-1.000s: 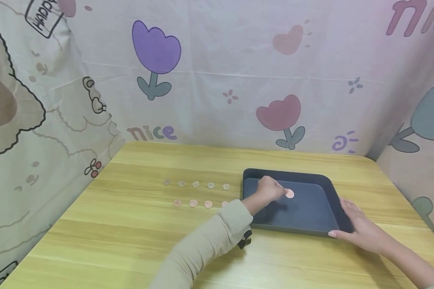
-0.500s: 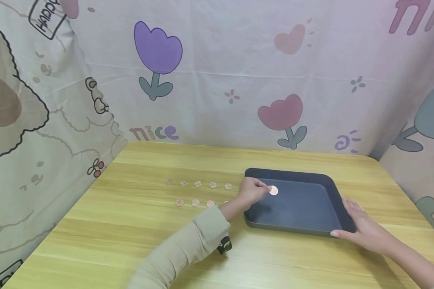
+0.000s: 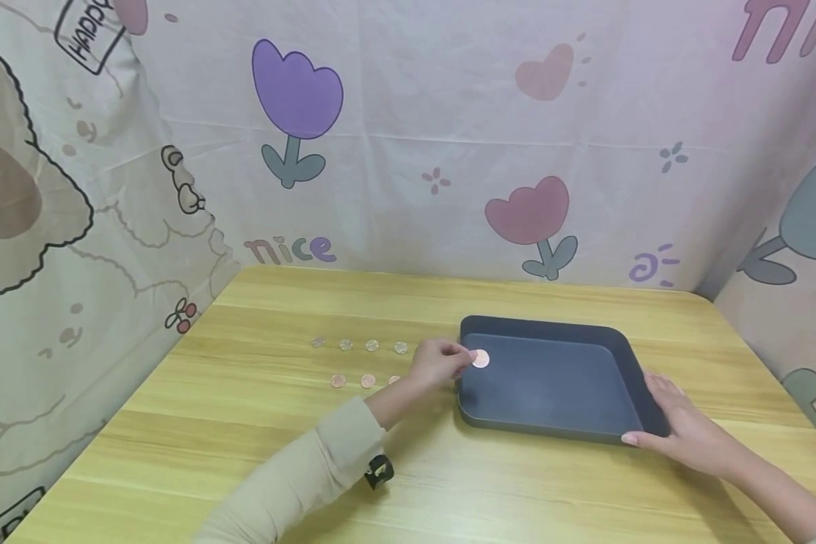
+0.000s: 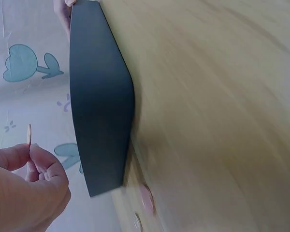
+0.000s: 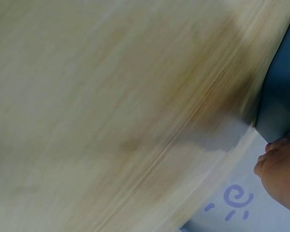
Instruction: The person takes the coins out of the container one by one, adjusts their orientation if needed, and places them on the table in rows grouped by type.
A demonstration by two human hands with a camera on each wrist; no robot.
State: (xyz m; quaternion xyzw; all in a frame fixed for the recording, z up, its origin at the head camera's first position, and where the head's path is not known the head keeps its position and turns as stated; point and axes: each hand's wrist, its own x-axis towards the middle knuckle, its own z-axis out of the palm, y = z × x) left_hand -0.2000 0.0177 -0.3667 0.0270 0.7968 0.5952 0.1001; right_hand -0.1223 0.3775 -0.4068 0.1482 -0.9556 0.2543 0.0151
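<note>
Between thumb and fingertips, my left hand (image 3: 430, 366) pinches a round copper-coloured coin (image 3: 480, 359). In the head view the coin overlaps the left end of the dark rectangular baking tray (image 3: 557, 385). The left wrist view has this coin (image 4: 29, 134) edge-on, raised beyond the tray's side wall (image 4: 101, 96). My right hand (image 3: 690, 434) grips the tray's near right corner, thumb at the front rim and fingers along the right wall. Left of the tray lie a row of silver coins (image 3: 372, 346) and a row of copper-coloured coins (image 3: 368, 381), partly hidden by my left hand and wrist.
Everything stands on a light wood-grain table (image 3: 517, 491). A printed cloth (image 3: 408, 91) with flowers and lettering hangs behind it and along both sides. A black wrist strap (image 3: 378, 471) shows under my left sleeve.
My left hand, still pinching the copper-coloured coin, has moved left from over the tray's middle to its left end. The right hand keeps its place on the tray.
</note>
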